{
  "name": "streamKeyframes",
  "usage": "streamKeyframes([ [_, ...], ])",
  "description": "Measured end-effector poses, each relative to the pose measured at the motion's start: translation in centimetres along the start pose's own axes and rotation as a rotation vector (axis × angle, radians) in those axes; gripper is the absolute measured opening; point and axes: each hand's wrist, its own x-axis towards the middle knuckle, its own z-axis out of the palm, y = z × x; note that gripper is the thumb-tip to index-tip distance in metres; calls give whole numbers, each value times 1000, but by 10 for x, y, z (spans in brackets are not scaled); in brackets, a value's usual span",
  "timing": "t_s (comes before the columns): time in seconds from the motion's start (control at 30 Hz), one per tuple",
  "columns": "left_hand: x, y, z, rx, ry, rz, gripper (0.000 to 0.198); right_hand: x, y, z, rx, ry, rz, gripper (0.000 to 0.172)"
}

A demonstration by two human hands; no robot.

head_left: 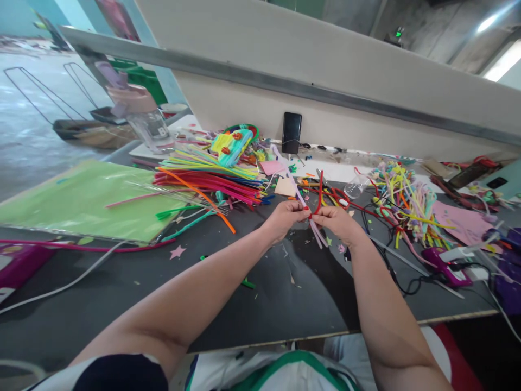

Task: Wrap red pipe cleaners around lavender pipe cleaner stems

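My left hand (285, 216) and my right hand (336, 220) meet over the middle of the dark table (260, 293), fingers pinched together. Between them they grip a red pipe cleaner (319, 191) that sticks up and a pale pink pipe cleaner (316, 232) that hangs down below the fingers. Both hands are closed on these stems where they cross.
A big pile of coloured pipe cleaners (207, 176) lies to the left, over a green sheet (81, 198). A tangle of bent stems (401, 195) and pink paper (464, 222) sit to the right. A black phone (291, 132) leans on the back wall. A bottle (142, 117) stands far left.
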Motion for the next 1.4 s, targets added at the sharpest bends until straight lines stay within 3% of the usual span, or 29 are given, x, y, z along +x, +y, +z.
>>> streamKeyframes([
  [0.23, 0, -1, 1, 22, 107, 9, 20, 3, -1, 15, -242, 319, -63, 24],
  [0.33, 0, -3, 2, 17, 107, 32, 21, 5, 2, 20, -113, 339, -81, 24],
  [0.47, -1, -3, 5, -8, 99, 56, 20, 9, 10, 24, 345, 234, 85, 25],
  [0.6, -2, 2, 3, -38, 29, 28, 18, 11, 13, 26, 606, 70, 262, 20],
  [0.7, -2, 9, -1, -17, -42, 15, 18, 9, 13, 28, 684, -58, 321, 14],
  [0.8, -1, 17, -6, 24, -103, 23, 18, 5, 10, 30, 678, -161, 291, 11],
  [1.0, -2, 28, -10, -14, -153, 58, 17, 1, 5, 31, 741, -212, 285, 17],
  [1.1, -1, 26, -8, -62, -129, 43, 20, 4, 6, 32, 678, -88, 190, 19],
  [1.2, 0, 22, -4, -114, -53, 55, 23, 6, 7, 35, 498, 191, -4, 19],
  [1.3, -1, 16, 2, -99, 56, 76, 23, 4, 6, 38, 134, 436, -207, 24],
  [1.4, -3, 10, 10, -64, 131, 81, 21, 0, 4, 39, -276, 593, -343, 27],
])
